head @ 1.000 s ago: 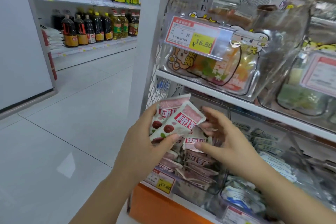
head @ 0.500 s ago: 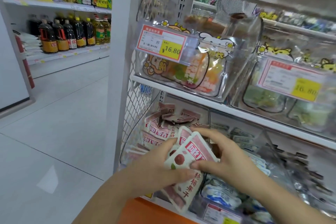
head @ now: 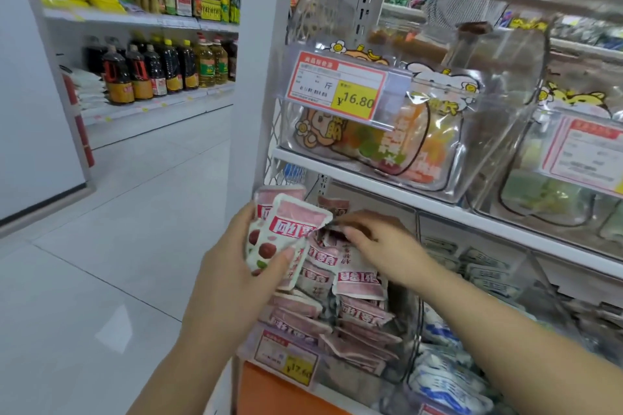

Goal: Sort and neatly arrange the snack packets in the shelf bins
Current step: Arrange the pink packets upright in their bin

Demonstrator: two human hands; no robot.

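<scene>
My left hand grips a small stack of pink-and-white snack packets with red fruit printed on them, held upright just left of the lower shelf bin. That clear bin holds a loose pile of several matching pink packets. My right hand reaches into the top of the bin, fingers curled and pinching the edge of a packet in the pile. The packets under my right palm are hidden.
Above, a clear bin with mixed coloured snacks carries a 16.80 price tag. Blue-and-white packets fill the bin to the right. A white shelf post stands left of the bins. Oil bottles line a far shelf across the aisle.
My left hand lifted its packets up and to the left of the bin. My right hand let go of that stack and moved back into the pile. The view shifted slightly.
</scene>
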